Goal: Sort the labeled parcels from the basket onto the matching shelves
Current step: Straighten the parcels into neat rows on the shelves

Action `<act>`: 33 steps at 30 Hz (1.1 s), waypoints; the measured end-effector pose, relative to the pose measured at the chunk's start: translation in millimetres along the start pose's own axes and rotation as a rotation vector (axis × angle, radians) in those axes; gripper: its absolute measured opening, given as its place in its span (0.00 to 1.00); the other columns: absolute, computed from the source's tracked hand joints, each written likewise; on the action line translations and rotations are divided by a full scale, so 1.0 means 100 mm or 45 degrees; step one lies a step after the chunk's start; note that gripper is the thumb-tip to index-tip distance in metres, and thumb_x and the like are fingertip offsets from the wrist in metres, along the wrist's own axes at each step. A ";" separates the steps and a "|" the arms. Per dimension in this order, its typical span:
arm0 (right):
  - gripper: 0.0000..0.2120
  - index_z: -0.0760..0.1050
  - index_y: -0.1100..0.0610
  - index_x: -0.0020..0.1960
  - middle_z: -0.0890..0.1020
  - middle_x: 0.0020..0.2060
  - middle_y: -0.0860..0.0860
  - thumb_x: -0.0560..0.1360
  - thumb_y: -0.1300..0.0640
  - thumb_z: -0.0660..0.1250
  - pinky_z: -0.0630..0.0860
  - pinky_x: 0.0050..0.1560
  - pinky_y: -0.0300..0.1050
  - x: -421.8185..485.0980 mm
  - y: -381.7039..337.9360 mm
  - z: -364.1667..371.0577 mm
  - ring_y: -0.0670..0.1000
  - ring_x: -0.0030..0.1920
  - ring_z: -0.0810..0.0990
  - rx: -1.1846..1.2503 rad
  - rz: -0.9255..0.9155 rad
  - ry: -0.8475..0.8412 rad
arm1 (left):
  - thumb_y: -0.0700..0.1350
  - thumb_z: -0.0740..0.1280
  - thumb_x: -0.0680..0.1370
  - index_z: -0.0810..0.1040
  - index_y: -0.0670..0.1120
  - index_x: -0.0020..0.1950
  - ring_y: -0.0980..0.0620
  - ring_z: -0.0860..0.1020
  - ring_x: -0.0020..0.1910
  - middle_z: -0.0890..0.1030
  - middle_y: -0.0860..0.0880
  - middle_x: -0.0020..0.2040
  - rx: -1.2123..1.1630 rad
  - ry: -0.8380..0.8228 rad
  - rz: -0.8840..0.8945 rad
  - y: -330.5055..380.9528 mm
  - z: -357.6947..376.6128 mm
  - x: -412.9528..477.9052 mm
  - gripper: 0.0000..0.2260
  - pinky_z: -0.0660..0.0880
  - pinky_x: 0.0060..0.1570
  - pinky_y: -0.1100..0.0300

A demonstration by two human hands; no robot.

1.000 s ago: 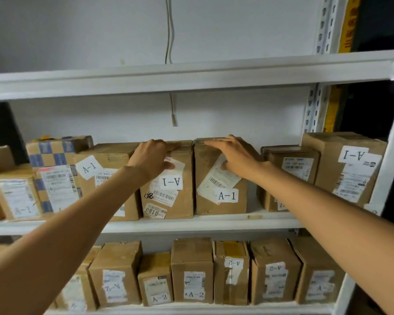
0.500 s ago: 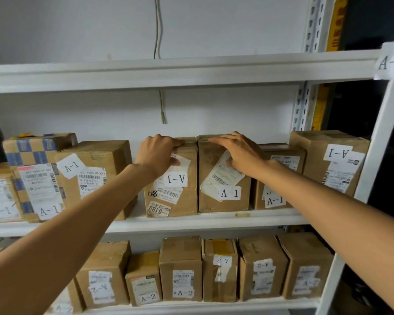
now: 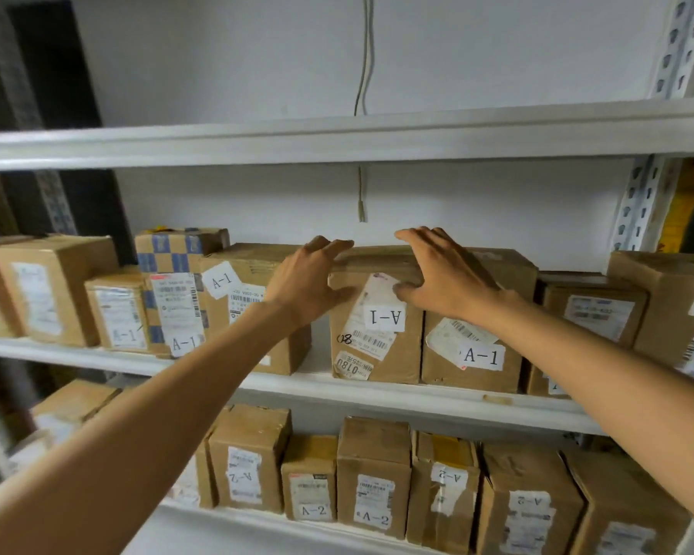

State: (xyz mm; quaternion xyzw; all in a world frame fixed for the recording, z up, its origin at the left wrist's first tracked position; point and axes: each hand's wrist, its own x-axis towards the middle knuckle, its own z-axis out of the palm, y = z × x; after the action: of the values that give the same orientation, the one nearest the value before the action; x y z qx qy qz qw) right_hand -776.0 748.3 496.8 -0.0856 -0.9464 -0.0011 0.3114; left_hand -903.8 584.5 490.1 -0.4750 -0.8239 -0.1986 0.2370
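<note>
Left hand (image 3: 309, 280): fingers loosely extended, laid against the upper left corner of the parcel (image 3: 377, 350). Right hand (image 3: 447, 280): fingers spread, held over the parcel's upper right corner, thumb on its front. Parcel: flanked by both hands, stood upright on the middle shelf (image 3: 377, 396), A-1 label inverted. Another A-1 box (image 3: 473, 378) is set touching the parcel's right side; A-2 boxes (image 3: 373, 454) are ranged below the parcel.

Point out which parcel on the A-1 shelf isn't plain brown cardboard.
The blue-checkered parcel, standing left of the left hand and tagged A-1 upright. Every other parcel on that shelf is plain brown.
</note>
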 end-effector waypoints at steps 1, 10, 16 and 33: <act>0.36 0.62 0.57 0.72 0.70 0.67 0.53 0.70 0.50 0.73 0.71 0.61 0.51 0.07 -0.16 0.05 0.53 0.66 0.68 0.020 -0.038 0.033 | 0.54 0.70 0.74 0.65 0.53 0.74 0.44 0.75 0.60 0.72 0.47 0.67 0.023 0.044 -0.015 -0.15 -0.06 -0.09 0.30 0.76 0.55 0.49; 0.31 0.66 0.56 0.68 0.73 0.61 0.52 0.69 0.51 0.74 0.73 0.58 0.52 0.76 -1.43 0.70 0.53 0.61 0.70 0.057 -0.134 -0.044 | 0.49 0.71 0.74 0.68 0.48 0.72 0.43 0.70 0.65 0.70 0.44 0.69 0.161 0.221 -0.225 -1.78 -0.58 -0.60 0.28 0.74 0.57 0.49; 0.41 0.58 0.56 0.75 0.66 0.71 0.55 0.69 0.54 0.75 0.66 0.69 0.54 1.11 -1.77 0.94 0.55 0.71 0.63 0.080 0.035 -0.196 | 0.48 0.76 0.70 0.56 0.52 0.78 0.39 0.56 0.74 0.58 0.43 0.76 0.315 0.000 -0.178 -2.46 -0.75 -0.24 0.42 0.61 0.70 0.42; 0.42 0.59 0.53 0.76 0.67 0.71 0.52 0.67 0.67 0.74 0.62 0.69 0.50 0.89 -1.37 0.88 0.54 0.70 0.64 0.039 0.144 -0.275 | 0.45 0.75 0.70 0.75 0.47 0.63 0.42 0.76 0.52 0.78 0.43 0.55 -0.043 0.074 -0.034 -2.29 -0.49 0.00 0.22 0.73 0.52 0.49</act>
State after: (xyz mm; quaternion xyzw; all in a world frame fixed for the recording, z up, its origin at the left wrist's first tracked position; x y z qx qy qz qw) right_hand -920.7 632.5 486.0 -0.1339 -0.9680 0.0400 0.2086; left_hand -1094.7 450.1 505.9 -0.4618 -0.8195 -0.2293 0.2500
